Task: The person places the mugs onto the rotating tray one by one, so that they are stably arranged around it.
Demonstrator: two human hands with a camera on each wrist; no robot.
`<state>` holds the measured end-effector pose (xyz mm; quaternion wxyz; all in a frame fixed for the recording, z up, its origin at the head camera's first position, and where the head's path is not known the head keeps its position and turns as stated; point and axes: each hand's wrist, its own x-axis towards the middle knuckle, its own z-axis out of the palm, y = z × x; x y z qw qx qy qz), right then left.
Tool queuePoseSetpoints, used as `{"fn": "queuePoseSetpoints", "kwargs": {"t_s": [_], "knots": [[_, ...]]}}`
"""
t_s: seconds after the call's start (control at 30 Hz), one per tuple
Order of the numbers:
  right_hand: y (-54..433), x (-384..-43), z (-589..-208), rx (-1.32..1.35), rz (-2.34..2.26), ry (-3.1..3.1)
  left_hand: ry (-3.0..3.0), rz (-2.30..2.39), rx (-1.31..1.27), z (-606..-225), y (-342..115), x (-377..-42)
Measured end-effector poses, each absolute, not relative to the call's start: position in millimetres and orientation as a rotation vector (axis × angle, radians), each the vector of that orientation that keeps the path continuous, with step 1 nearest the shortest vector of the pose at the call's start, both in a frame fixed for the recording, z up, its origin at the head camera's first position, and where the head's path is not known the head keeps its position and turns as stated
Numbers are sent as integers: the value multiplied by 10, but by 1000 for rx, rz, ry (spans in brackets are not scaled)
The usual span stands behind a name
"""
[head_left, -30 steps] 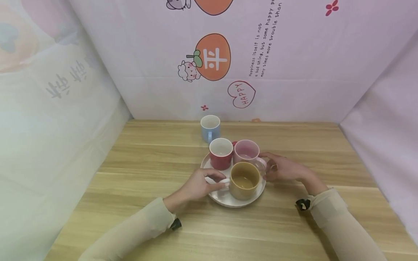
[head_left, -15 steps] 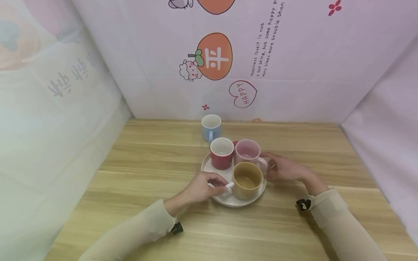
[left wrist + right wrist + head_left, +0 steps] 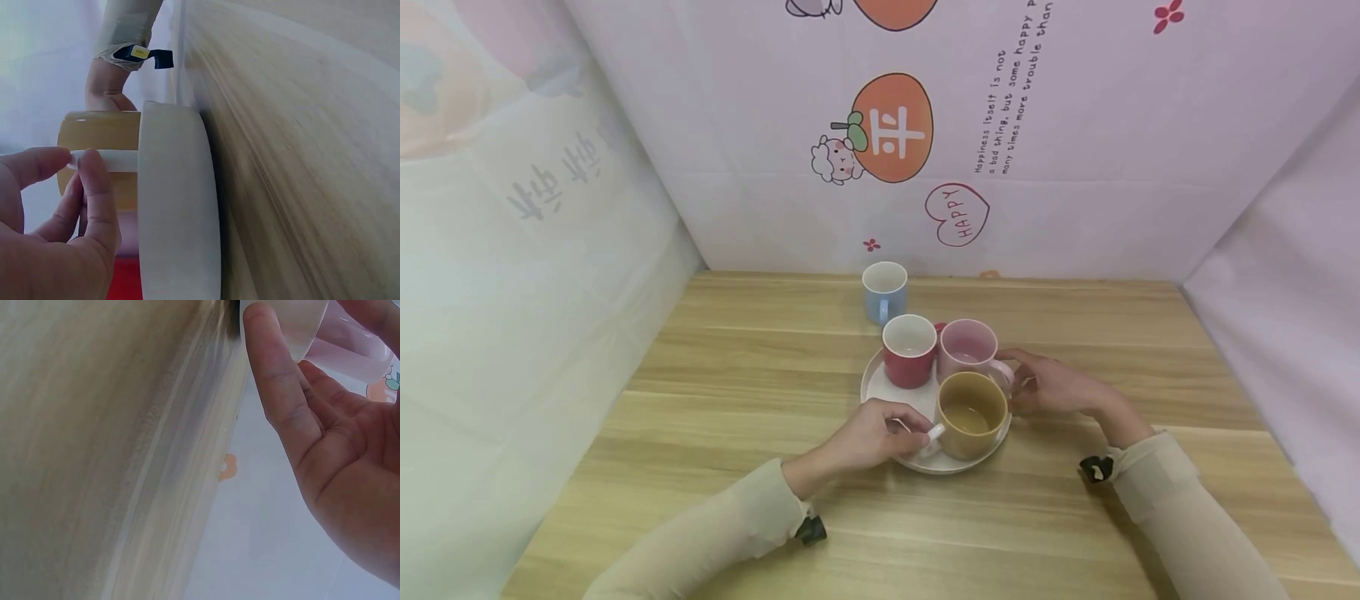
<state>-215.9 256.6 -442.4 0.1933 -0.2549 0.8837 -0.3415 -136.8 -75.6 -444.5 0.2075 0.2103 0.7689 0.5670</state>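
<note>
My left hand (image 3: 876,433) pinches the white handle of a yellow mug (image 3: 967,443) between thumb and fingers. In the left wrist view, this yellow mug (image 3: 100,128) stands upright at the side wall of the white plate (image 3: 178,206). Behind it on the plate are a red mug (image 3: 910,372) with a white inside and a pink mug (image 3: 953,363). My right hand (image 3: 1052,387) is at the plate's right side beside the pink mug's handle. In the right wrist view, a nearly straight finger (image 3: 275,375) meets the plate's edge.
Just behind the plate, a light blue mug (image 3: 887,307) stands on the wooden table (image 3: 760,358), its handle facing me. Printed white cloth (image 3: 775,208) hangs behind the table and along both sides.
My left hand has moved slightly right and toward me, turning the yellow mug so its handle points nearer to me. The right hand and the other mugs stay put.
</note>
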Motion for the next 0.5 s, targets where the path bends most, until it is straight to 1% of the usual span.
{"fn": "queuePoseSetpoints", "kwargs": {"t_s": [0.2, 0.5], "knots": [[2568, -2169, -4421, -716, -971, 2458, 1952, 1690, 471, -4448, -656, -1329], [2572, -2157, -4419, -701, -1010, 2429, 1887, 1734, 448, -4471, -528, -1275]]}}
